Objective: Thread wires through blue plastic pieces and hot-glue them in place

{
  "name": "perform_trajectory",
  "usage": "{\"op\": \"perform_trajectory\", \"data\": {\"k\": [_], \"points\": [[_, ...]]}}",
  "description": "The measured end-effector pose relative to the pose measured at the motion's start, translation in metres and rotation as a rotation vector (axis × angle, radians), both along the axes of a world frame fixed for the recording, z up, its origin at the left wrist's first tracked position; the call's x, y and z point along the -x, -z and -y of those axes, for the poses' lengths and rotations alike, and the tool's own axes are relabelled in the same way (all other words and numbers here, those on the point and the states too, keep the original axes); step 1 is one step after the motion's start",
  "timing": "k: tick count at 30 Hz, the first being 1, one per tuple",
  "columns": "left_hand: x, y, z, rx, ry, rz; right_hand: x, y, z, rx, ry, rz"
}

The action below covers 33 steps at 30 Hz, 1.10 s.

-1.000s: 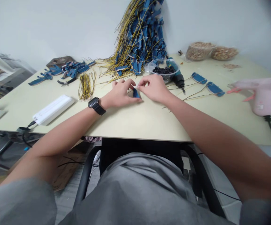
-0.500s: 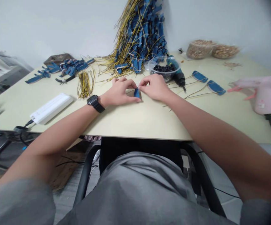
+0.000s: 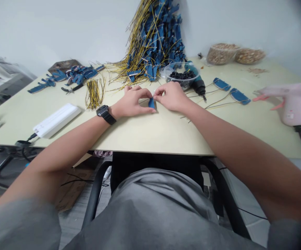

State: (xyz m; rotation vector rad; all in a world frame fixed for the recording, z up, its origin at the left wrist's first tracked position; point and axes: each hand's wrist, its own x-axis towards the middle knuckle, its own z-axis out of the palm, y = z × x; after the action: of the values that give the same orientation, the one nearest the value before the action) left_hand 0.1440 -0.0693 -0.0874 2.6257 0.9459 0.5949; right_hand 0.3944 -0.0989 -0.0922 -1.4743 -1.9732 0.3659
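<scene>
My left hand [image 3: 132, 102], with a black watch on its wrist, and my right hand [image 3: 171, 97] meet over the middle of the beige table [image 3: 153, 133]. Both pinch a small blue strip [image 3: 152, 103] between thumbs and fingertips, the left on its left side, the right on its top right. A thin wire runs from the strip under my left fingers. A clear bowl of black beads [image 3: 182, 75] stands just behind my right hand.
A tall heap of blue strips with yellow wires [image 3: 154, 41] leans on the wall. A dark rotary tool [image 3: 198, 86], two loose blue strips [image 3: 231, 89], a pink glue gun [image 3: 292, 104], a white power strip [image 3: 57, 120], a yellow wire bundle [image 3: 95, 93] and bags of chips [image 3: 233, 55] lie around.
Both hands keep pinching the blue strip at the same spot; only the fingers have shifted slightly. The camera view has tilted a little.
</scene>
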Motion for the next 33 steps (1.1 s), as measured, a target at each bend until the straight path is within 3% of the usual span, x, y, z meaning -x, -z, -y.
{"op": "perform_trajectory", "data": {"k": [14, 33], "points": [[0.002, 0.003, -0.006, -0.035, 0.032, 0.012, -0.009, 0.003, -0.004, -0.083, -0.096, 0.228], [0.002, 0.004, -0.007, -0.035, 0.039, 0.024, -0.006, -0.009, 0.008, -0.152, -0.133, 0.366]]}}
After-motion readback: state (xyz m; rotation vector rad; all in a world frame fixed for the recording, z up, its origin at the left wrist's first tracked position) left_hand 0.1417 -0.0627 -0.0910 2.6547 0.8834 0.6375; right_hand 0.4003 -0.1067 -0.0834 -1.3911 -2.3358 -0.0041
